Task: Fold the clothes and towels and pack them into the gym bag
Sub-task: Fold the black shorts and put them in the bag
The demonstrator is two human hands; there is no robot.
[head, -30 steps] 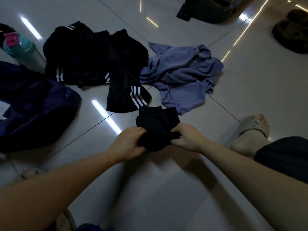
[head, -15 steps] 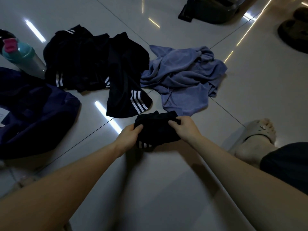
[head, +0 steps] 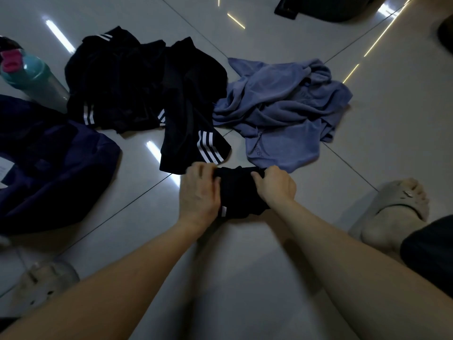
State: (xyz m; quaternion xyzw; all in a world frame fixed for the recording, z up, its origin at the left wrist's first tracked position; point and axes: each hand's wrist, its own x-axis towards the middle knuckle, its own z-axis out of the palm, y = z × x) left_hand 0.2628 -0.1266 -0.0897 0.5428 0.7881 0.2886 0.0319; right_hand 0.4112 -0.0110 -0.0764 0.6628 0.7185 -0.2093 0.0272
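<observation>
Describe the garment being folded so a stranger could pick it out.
Find the crumpled blue towel. Directly nearer the camera, a black bundle sits between the left hand and right hand. Unlike the black clothes sprawled beside it, it is compact and gripped.

home interior | glossy tiled floor [head: 382, 123] | slippers [head: 402, 204] | loose clothes [head: 147, 94]

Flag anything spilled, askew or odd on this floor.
Nothing spilled or damaged. The black striped clothes and blue towel lie crumpled, simply not folded yet. The teal bottle looks tilted, but that may be the wide lens; no liquid shows around it. The left hand and right hand grip the small black garment.
</observation>
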